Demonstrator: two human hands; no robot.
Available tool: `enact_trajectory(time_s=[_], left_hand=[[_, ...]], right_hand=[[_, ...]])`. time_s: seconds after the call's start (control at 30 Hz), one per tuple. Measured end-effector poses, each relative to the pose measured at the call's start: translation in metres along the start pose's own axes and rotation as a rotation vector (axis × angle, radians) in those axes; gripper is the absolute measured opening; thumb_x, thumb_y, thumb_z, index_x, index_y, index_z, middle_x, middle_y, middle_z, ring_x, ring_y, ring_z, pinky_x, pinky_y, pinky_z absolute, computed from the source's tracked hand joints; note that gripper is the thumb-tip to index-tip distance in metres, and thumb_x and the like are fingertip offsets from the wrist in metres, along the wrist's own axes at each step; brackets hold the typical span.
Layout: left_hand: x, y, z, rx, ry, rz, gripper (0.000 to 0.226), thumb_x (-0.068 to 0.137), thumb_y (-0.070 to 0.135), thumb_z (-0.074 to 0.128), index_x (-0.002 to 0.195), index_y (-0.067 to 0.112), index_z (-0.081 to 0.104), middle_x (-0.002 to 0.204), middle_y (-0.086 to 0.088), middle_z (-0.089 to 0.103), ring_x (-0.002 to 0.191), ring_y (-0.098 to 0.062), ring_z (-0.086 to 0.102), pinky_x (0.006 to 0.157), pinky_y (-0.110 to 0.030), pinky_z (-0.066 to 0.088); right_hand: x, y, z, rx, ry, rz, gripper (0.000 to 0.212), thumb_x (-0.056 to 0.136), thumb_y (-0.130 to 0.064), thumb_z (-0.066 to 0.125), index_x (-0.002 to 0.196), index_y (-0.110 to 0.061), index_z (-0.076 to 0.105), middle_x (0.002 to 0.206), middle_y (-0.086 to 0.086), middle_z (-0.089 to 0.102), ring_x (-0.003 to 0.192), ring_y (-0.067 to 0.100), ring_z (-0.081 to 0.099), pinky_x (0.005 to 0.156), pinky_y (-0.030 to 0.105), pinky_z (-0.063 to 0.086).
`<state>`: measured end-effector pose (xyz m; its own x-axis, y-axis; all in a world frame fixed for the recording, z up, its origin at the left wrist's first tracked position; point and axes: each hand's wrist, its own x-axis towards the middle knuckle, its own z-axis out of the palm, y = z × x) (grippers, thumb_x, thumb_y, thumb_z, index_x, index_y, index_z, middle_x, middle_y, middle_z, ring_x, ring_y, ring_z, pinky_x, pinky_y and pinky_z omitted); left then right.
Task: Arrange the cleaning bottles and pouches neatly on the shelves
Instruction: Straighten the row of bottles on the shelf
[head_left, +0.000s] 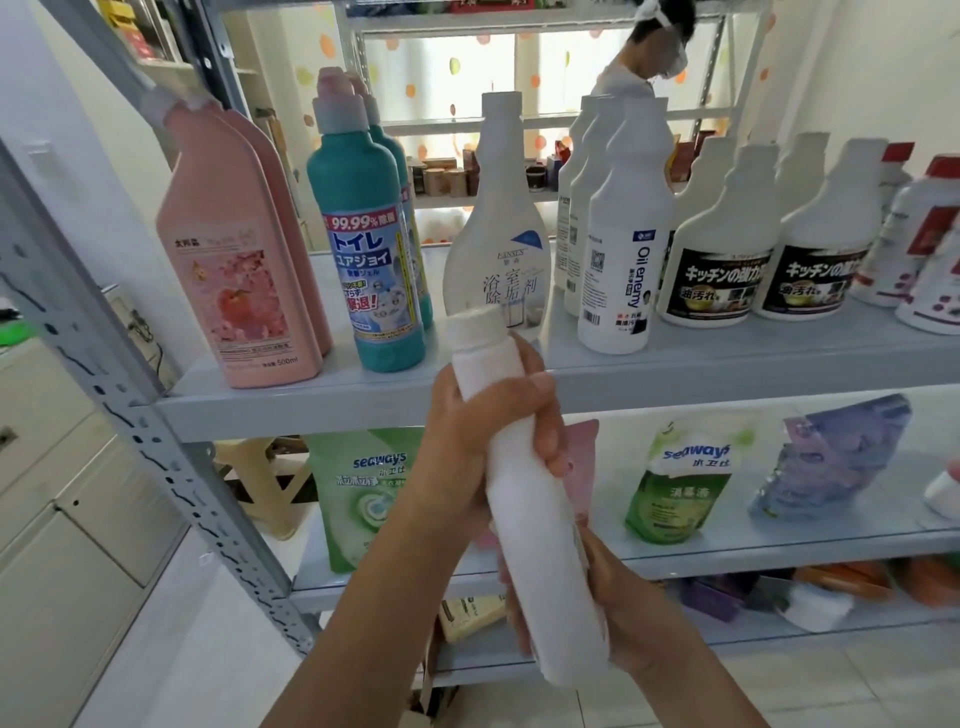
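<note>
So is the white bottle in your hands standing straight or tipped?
Tipped. The white bottle leans, cap up-left, gripped in the air by the left hand and right hand.

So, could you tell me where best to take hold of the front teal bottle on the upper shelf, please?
I'd grip the teal bottle round its straight body above the label, coming from the front: it stands upright near the shelf edge, with its twin behind and the pink bottle close on its left.
</note>
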<state>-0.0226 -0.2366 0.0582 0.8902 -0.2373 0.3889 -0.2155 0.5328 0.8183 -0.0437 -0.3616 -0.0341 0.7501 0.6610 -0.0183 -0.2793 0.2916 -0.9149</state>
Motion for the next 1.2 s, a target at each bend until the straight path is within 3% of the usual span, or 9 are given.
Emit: enact_trajectory(time_s=[0.07,0.23,0.4,0.53,0.73,0.87,1.03,1.13,1.2], left_hand=[[0.001,0.004,0.002,0.005,-0.017,0.025,0.010,0.069,0.014,0.063,0.072,0.013,0.053,0.047,-0.002,0.051,0.039,-0.015,0.048,0.047,-0.021,0.044],[0.006,0.013,-0.005,0.175,0.355,-0.061,0.008,0.087,0.010,0.065,0.083,0.014,0.058,0.064,-0.005,0.062,0.060,-0.020,0.061,0.064,-0.035,0.052],[0.011,0.014,-0.012,-0.032,0.501,-0.203,0.017,0.083,0.007,0.067,0.070,0.015,0.059,0.057,-0.003,0.055,0.048,-0.014,0.052,0.058,-0.027,0.047],[0.004,0.015,-0.013,0.014,0.251,-0.119,0.024,0.070,0.007,0.070,0.058,0.018,0.051,0.051,-0.001,0.048,0.046,-0.014,0.046,0.057,-0.027,0.043],[0.004,0.025,-0.023,-0.103,-0.070,-0.003,0.016,0.069,0.013,0.073,0.073,0.014,0.058,0.070,-0.004,0.063,0.063,-0.015,0.058,0.068,-0.027,0.052],[0.007,0.039,-0.027,-0.303,-0.402,-0.049,0.024,0.078,0.011,0.075,0.070,0.012,0.052,0.051,0.003,0.055,0.046,-0.008,0.053,0.060,-0.025,0.052],[0.005,0.036,-0.012,0.068,0.160,0.041,0.036,0.076,0.002,0.066,0.053,0.019,0.044,0.043,0.005,0.042,0.038,-0.008,0.040,0.050,-0.023,0.046],[0.006,0.023,-0.011,0.251,0.601,0.123,0.035,0.084,0.001,0.064,0.058,0.014,0.045,0.043,0.004,0.047,0.040,-0.009,0.044,0.054,-0.026,0.047],[0.007,0.021,-0.014,0.220,0.723,0.134,0.035,0.084,0.000,0.064,0.059,0.013,0.043,0.041,0.004,0.045,0.035,-0.009,0.043,0.050,-0.025,0.043]], right_hand=[[-0.004,0.013,-0.005,0.082,0.005,-0.144,0.063,0.069,-0.035,0.082,0.121,-0.008,0.060,0.107,0.009,0.069,0.091,0.020,0.068,0.075,0.032,0.057],[-0.006,0.002,-0.005,-0.108,0.406,-0.300,0.093,0.022,-0.046,0.095,0.104,-0.015,0.063,0.096,0.006,0.073,0.087,0.022,0.069,0.064,0.031,0.056],[-0.011,-0.001,0.003,-0.567,0.660,-0.400,0.076,0.033,-0.043,0.082,0.101,-0.028,0.051,0.093,-0.024,0.065,0.083,-0.005,0.062,0.055,0.011,0.049],[-0.019,-0.008,0.002,-0.494,0.524,-0.312,0.066,0.037,-0.038,0.081,0.098,-0.027,0.060,0.089,-0.021,0.071,0.084,-0.003,0.066,0.060,0.012,0.051],[-0.031,-0.013,-0.005,-0.470,0.402,-0.283,0.047,0.041,-0.032,0.082,0.087,-0.034,0.074,0.091,-0.013,0.074,0.087,0.007,0.070,0.063,0.020,0.055],[-0.034,-0.006,-0.003,-0.374,0.170,-0.173,0.051,0.047,-0.024,0.081,0.097,-0.034,0.074,0.100,0.002,0.074,0.095,0.025,0.070,0.072,0.042,0.059],[-0.032,0.002,0.003,-0.496,0.415,-0.264,0.056,0.045,-0.036,0.084,0.098,-0.025,0.070,0.096,-0.005,0.074,0.091,0.018,0.070,0.066,0.033,0.059],[-0.029,0.007,0.013,-0.852,0.682,-0.408,0.052,0.049,-0.051,0.078,0.095,-0.035,0.060,0.084,-0.020,0.068,0.082,0.003,0.064,0.061,0.014,0.055],[-0.027,0.013,0.017,-1.099,0.767,-0.515,0.054,0.057,-0.060,0.070,0.106,-0.042,0.054,0.090,-0.027,0.059,0.081,0.001,0.059,0.061,0.005,0.048]])
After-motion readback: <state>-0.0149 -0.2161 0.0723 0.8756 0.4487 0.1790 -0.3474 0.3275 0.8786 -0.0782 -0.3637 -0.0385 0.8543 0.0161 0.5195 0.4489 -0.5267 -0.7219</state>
